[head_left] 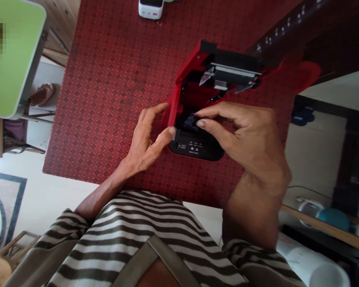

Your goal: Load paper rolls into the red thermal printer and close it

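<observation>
A red and black machine rests on the red patterned tabletop, its lid raised and its hollow inside showing. My left hand grips the machine's near left side, thumb on the top edge and fingers along the outer wall. Between the thumb and forefinger of my right hand is a small dark cloth, which reaches into the machine's opening. White symbols mark the black front panel. Part of the cloth is hidden by my right fingertips.
Under the machine spreads a red patterned cover. A white device with a dark top lies at the far edge of view. A green folding table stands left. Dark furniture borders the right side.
</observation>
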### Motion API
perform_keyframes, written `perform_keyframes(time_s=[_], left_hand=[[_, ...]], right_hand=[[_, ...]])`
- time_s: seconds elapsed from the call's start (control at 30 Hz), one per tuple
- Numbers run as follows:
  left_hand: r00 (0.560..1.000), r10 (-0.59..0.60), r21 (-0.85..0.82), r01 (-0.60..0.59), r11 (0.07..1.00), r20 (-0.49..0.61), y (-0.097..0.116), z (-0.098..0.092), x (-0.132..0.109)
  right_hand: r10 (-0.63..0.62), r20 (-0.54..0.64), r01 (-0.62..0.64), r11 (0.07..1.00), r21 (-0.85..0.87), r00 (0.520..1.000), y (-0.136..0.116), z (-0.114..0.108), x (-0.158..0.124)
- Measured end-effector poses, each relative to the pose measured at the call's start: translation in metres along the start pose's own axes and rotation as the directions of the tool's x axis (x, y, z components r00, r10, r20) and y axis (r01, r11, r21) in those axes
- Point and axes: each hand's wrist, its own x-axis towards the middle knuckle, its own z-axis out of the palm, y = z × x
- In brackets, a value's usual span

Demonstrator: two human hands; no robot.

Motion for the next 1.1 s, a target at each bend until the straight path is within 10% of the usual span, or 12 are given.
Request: perform_keyframes(time_s=[0.33, 0.73, 1.1], left_hand=[[0.97, 0.234, 0.235, -0.241, 0.942, 0.058, 0.014, -0.002, 0.016], [0.969, 0.221, 0.384, -0.247, 0.89, 0.112, 0.032, -0.001, 0.034], [0.976, 0.193, 0.396, -0.217, 0.892, 0.101, 0.036, 0.001, 0.038]], right_hand=[[-0.078, 0.0, 0.077, 0.991, 0.109, 0.997, 0.004, -0.002, -0.001], [-0.224, -0.157, 0.252, 0.949, 0.188, 0.962, 0.019, 0.003, -0.002], [-0.378, -0.273, 0.334, 0.922, -0.194, 0.885, 0.011, 0.008, -0.014]])
